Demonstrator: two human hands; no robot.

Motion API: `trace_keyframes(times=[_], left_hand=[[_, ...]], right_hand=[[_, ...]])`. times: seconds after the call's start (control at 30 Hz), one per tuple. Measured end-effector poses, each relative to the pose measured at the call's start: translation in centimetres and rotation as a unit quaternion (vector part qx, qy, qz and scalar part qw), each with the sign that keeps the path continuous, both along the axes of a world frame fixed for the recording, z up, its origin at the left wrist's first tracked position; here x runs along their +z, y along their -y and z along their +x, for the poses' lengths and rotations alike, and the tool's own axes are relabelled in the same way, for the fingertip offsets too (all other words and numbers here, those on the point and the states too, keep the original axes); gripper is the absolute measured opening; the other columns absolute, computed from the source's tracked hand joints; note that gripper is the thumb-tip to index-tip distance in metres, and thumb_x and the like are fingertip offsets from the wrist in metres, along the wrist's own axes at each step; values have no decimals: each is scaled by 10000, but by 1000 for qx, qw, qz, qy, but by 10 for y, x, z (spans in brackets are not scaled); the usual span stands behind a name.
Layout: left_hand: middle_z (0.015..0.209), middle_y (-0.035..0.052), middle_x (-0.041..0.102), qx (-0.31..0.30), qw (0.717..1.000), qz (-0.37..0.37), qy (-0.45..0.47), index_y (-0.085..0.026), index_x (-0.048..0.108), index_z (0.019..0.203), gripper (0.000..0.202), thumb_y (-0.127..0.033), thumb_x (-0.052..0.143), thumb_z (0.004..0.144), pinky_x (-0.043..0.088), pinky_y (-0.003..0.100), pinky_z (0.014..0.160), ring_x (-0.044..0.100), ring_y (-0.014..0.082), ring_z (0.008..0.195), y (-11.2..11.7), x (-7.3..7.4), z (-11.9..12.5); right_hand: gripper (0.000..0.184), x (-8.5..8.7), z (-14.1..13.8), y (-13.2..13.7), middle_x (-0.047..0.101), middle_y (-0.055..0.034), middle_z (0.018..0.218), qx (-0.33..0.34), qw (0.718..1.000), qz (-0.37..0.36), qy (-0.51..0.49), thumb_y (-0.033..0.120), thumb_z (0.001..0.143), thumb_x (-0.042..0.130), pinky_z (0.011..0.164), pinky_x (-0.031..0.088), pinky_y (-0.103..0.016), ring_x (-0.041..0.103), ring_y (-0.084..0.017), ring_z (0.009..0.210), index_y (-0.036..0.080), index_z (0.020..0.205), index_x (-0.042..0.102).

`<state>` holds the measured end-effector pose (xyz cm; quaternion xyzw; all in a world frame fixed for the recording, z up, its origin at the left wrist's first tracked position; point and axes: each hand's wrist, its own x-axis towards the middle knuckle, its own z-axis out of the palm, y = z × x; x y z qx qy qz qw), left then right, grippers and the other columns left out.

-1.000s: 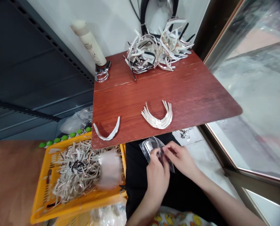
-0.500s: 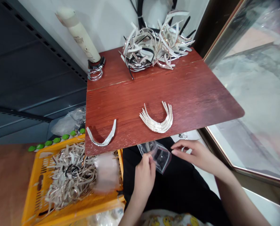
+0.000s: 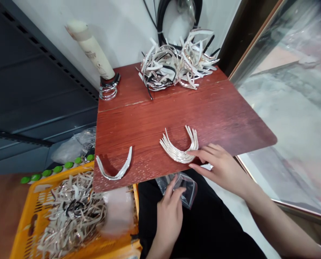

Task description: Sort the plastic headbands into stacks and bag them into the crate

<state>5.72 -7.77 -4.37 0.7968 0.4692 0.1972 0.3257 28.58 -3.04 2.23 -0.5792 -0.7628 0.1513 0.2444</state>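
My left hand (image 3: 169, 212) holds a small clear plastic bag (image 3: 186, 183) open just below the front edge of the red-brown table (image 3: 219, 111). My right hand (image 3: 219, 167) reaches over that edge, fingers spread, fingertips touching the near side of a stacked bundle of white curved headbands (image 3: 179, 146). A single pair of white curved headbands (image 3: 115, 169) lies on the table's front left.
A tangled heap of white, silver and black headbands (image 3: 175, 63) sits at the table's back. A cream tube on a wire stand (image 3: 92, 50) leans at the back left. A yellow basket (image 3: 20, 223) of loose bands stands on the floor at left. A window runs along the right.
My right hand let go of the bag and moved up to the stacked headbands on the table. The left hand kept the bag, now held lower under the table edge.
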Motion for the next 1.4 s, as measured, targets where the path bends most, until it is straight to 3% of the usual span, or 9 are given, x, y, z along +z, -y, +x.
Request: trace_keyframes(times=[0.23,0.4,0.47,0.6,0.83,0.93,1.13,1.27,1.4], left_hand=[[1427,77,551,2,1000,-4,-15,-268,597,1202,382,-79,408,928,587,281,867,638,172,1188,0,-2,4],[1382,71,593,-4,1000,28,-12,-256,640,1124,401,-31,400,894,586,281,871,691,170,1085,0,3,-1],[1374,73,599,6,998,42,-37,-254,640,1129,399,-35,409,888,601,287,824,705,183,1050,0,8,-1],[1376,44,596,0,996,52,-67,-244,661,967,292,-53,456,887,606,286,764,727,164,898,1,16,9],[1214,48,674,-30,999,4,-16,-228,672,996,241,-78,528,874,573,326,897,696,194,1022,-2,8,23],[1262,59,660,-46,997,-39,56,-208,667,960,258,-42,493,869,535,314,965,663,184,1111,-7,3,17],[1389,80,581,-33,999,15,-7,-213,596,1223,385,-61,408,923,508,352,1022,608,197,1218,4,17,22],[1481,79,502,-112,988,70,-82,-232,492,1384,515,-48,415,909,532,341,1006,599,211,1239,24,21,46],[1473,91,511,-90,990,77,-79,-222,509,1380,486,-75,429,924,558,348,975,623,220,1209,30,1,59]], right_hand=[[239,-2,5,-5,648,-61,923,12,1000,0,21,341,959,581,798,435,-371,563,-227,875,211,1151,640],[493,-2,16,-18,584,-136,1275,32,995,46,85,473,878,661,934,436,-512,509,-333,1119,228,1302,601],[360,-3,19,-28,580,-96,1335,86,991,46,93,445,887,657,1050,358,-576,466,-347,1232,249,1189,660],[182,0,23,-37,688,-48,1074,144,988,15,55,402,914,625,1171,242,-586,571,-274,1124,244,967,699],[244,24,28,37,715,-16,944,217,967,-122,-46,494,898,636,1047,438,-464,640,-240,997,288,1003,712],[170,10,34,75,717,-7,845,268,936,-221,-61,413,895,667,900,498,-365,660,-218,907,286,982,740],[74,-45,41,98,699,3,717,150,971,-182,-21,308,799,757,796,499,-369,661,-230,782,281,866,768],[52,-46,23,99,725,-18,821,132,986,-94,41,225,812,711,1014,429,-481,662,-248,881,257,840,741],[96,-52,0,105,712,-40,886,78,993,-8,93,198,858,634,1165,225,-587,608,-271,1027,239,874,719]])
